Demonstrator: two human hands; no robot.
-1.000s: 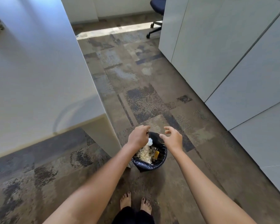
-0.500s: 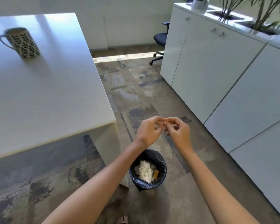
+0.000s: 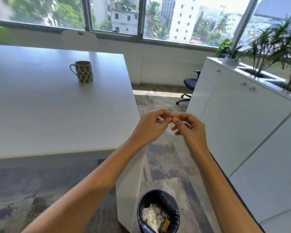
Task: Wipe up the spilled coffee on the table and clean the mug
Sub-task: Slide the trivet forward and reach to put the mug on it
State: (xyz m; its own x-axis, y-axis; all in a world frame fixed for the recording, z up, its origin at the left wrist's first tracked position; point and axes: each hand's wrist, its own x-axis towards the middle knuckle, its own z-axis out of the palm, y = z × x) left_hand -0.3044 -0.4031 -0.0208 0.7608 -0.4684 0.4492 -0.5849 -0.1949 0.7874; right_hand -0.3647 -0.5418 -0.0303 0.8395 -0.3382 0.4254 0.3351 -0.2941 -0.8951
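Note:
A white mug with a dark leaf pattern point(image 3: 84, 71) stands upright on the white table point(image 3: 40, 115), far side, handle to the left. My left hand point(image 3: 149, 126) and my right hand point(image 3: 190, 126) are raised together beside the table's right edge, fingertips touching each other. Both have curled fingers and I see nothing held in them. No coffee spill shows on the tabletop.
A small bin with a black liner point(image 3: 159, 214) holds crumpled white tissues, on the floor by the table's leg panel. White cabinets point(image 3: 242, 123) with potted plants point(image 3: 275, 47) line the right. A dark office chair point(image 3: 189, 86) stands by the window wall.
My hands have risen from over the bin to chest height and come together. The view has tilted up from the floor to the table, mug and windows.

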